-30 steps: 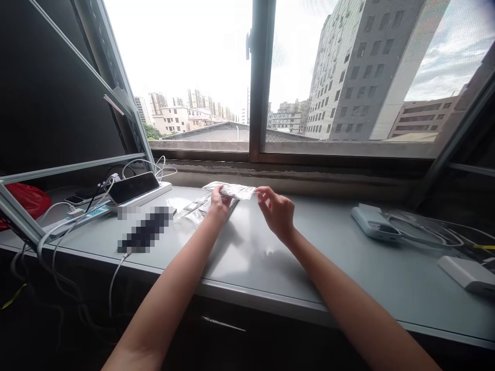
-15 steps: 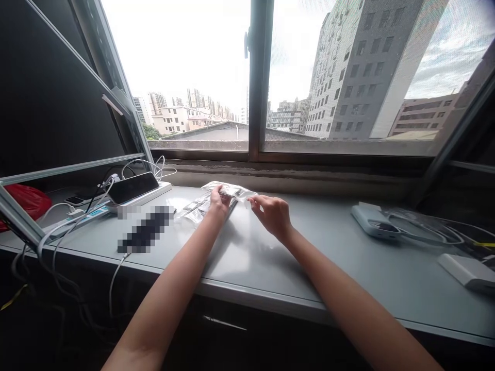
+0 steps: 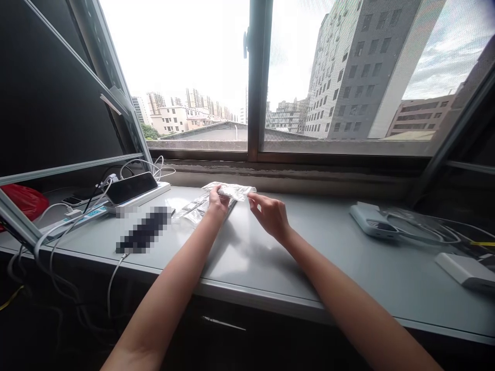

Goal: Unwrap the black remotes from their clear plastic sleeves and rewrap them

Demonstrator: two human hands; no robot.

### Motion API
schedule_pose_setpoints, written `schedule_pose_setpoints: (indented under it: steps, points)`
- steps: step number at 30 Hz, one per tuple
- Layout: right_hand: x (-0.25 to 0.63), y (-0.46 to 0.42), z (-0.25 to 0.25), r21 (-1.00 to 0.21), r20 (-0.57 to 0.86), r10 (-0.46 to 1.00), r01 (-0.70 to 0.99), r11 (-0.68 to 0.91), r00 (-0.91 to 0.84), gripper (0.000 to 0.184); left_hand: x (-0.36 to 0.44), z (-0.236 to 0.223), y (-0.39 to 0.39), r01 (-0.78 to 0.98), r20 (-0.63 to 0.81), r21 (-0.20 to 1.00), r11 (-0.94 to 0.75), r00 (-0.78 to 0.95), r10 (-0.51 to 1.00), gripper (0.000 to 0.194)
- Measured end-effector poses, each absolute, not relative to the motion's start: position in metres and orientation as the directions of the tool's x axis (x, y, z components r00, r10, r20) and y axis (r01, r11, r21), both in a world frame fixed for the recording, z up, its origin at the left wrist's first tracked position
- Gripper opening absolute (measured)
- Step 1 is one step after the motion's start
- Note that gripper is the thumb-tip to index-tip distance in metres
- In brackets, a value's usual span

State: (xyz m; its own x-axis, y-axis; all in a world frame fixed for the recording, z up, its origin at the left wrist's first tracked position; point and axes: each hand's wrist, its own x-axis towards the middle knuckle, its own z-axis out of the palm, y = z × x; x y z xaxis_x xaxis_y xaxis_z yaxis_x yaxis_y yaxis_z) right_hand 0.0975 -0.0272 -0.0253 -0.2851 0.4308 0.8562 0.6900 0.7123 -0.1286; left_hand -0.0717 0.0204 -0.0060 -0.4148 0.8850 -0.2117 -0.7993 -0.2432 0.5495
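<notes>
My left hand [image 3: 219,199] is closed around a clear plastic bag [image 3: 236,191], held just above the table. With thumb and fingertips together, my right hand [image 3: 269,211] pinches the bag's right end. What the bag contains, if anything, cannot be made out through the glare. Beneath and to the left of my left hand lies more shiny clear plastic packaging [image 3: 193,208] on the table. A dark edge shows under my left hand, partly hidden by it.
On the left are a phone [image 3: 131,188] leaning on a white power strip [image 3: 154,191], a pixelated dark object [image 3: 145,232], and loose cables [image 3: 54,257]. A pale blue power bank [image 3: 373,221] and a white box [image 3: 464,270] lie right. The table's front edge [image 3: 263,296] runs below my forearms.
The bag's right end looks flatter and more stretched toward my right hand. Both hands stay in nearly the same place; the whole view has shifted slightly.
</notes>
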Motion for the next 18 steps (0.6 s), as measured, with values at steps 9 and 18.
schedule_pose_setpoints:
  steps: [9, 18]
  points:
    - [0.1008, -0.0267, -0.0237, -0.180, 0.860, 0.443, 0.661, 0.729, -0.254, 0.031, -0.0690, -0.0022, 0.0159, -0.803, -0.225, 0.545, -0.241, -0.418, 0.880, 0.019]
    - [0.0958, -0.0288, -0.0222, -0.188, 0.790, 0.554, 0.756, 0.627, -0.263, 0.029, -0.0669, -0.0024, 0.0183, -0.781, -0.195, 0.588, -0.213, -0.392, 0.899, 0.016]
